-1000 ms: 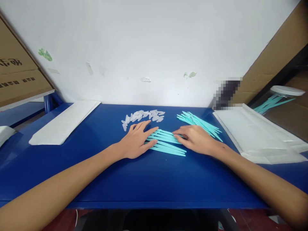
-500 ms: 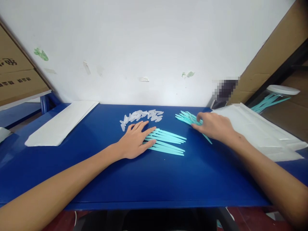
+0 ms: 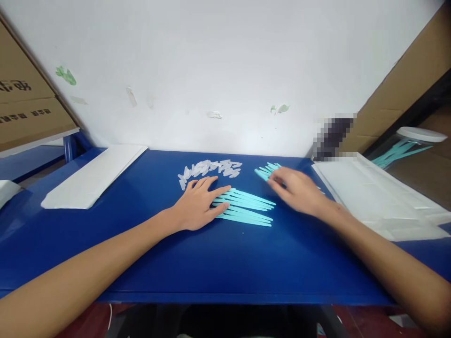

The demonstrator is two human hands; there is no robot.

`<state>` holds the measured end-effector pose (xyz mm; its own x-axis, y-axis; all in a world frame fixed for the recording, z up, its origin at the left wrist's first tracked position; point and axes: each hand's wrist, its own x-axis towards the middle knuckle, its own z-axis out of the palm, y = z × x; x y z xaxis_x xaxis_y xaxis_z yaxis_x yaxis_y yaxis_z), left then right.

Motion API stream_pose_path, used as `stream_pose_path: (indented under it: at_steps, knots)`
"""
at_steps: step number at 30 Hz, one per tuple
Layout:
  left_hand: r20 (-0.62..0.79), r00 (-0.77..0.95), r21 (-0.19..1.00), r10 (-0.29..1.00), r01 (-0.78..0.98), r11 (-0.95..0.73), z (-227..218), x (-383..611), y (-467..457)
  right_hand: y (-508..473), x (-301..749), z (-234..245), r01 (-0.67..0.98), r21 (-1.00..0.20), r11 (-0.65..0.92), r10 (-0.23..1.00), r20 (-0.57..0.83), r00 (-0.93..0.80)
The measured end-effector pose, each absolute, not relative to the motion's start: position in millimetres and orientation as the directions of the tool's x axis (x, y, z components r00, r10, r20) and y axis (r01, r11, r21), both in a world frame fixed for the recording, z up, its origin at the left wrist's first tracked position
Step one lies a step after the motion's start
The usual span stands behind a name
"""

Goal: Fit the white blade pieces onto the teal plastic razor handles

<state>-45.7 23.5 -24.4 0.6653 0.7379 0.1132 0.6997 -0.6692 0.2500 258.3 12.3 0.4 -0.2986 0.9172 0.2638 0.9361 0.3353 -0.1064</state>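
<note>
My left hand (image 3: pixel 197 206) lies palm down with its fingers spread, over the left ends of a fanned row of thin turquoise sticks (image 3: pixel 250 201). Farther right, my right hand (image 3: pixel 298 190) has thumb and forefinger pinched on a turquoise stick (image 3: pixel 261 174), whose slightly blurred end sticks out to the left. Under and behind that hand is a loose pile of similar sticks (image 3: pixel 273 166), partly hidden. Small translucent, cap-like pieces (image 3: pixel 202 168) lie in an arc just beyond my left fingertips.
The blue table (image 3: pixel 197 267) stands against a white wall. A folded white sheet (image 3: pixel 95 178) is at left, and white bags or sheets (image 3: pixel 366 197) lie at right. A clear jar with a white lid (image 3: pixel 421 134) holds more turquoise sticks. Cardboard boxes (image 3: pixel 28 103) flank the table.
My right hand has moved a little left and toward me at the pile, now with a stick pinched in it. My left hand stays on the row; the view has shifted slightly.
</note>
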Motion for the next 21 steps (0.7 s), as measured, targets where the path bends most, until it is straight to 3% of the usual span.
stream_pose_path:
  at_steps: [2,6,13,21]
  knots:
    - [0.114,0.665,0.256,0.738,0.698,-0.669,-25.3,-45.3,23.9,11.8,244.7,-6.5,0.89,-0.164,0.426,0.893,0.235,-0.384]
    - [0.125,0.663,0.261,0.738,0.695,-0.67,-25.1,-45.2,24.2,10.5,233.4,-11.5,0.884,-0.22,0.414,0.898,0.261,-0.355]
    - [0.133,0.72,0.279,0.681,0.632,-0.723,-19.9,-45.3,21.3,2.7,245.4,-6.7,0.809,-0.195,0.554,0.832,0.169,-0.529]
    - [0.09,0.762,0.277,0.641,0.599,-0.751,-19.1,-46.5,21.1,-2.7,236.3,-8.3,0.772,-0.2,0.604,0.797,0.179,-0.577]
